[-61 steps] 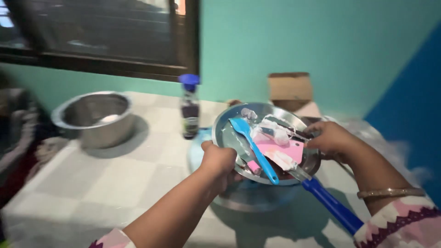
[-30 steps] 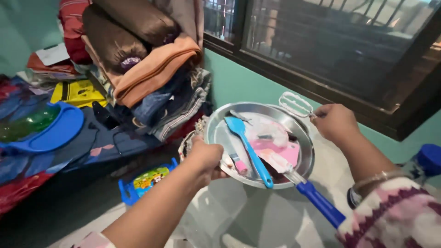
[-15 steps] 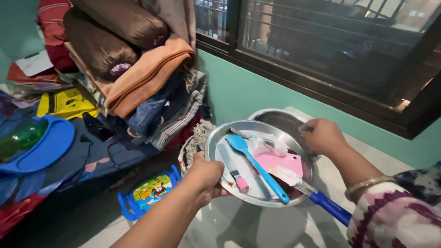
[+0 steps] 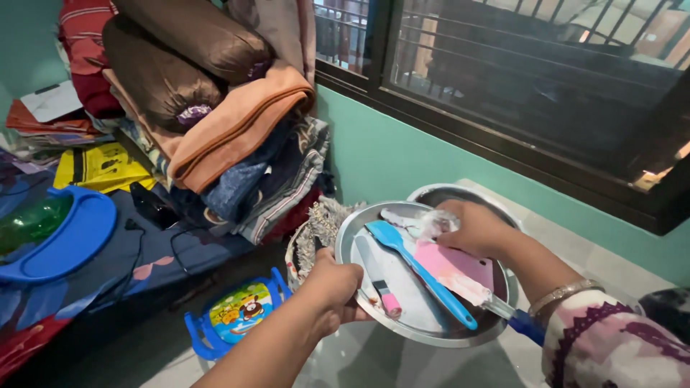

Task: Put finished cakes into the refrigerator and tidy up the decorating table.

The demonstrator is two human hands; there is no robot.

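Silver plate (image 4: 420, 327) now lower and closer, over tabletop's (image 4: 460, 363) window edge; left hand (image 4: 336, 286) grips rim, right hand (image 4: 476, 228) pinches rim's far side, blue spatula (image 4: 420, 269) unmoved.

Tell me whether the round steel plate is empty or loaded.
Loaded: the round steel plate carries a blue spatula, pink scraper and small pink-tipped tool.

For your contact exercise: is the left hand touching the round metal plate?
Touching. The head view shows the left hand gripping the metal plate's near rim.

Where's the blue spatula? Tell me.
In the head view, the blue spatula lies on the round metal plate, right of centre, beside the pink scraper.
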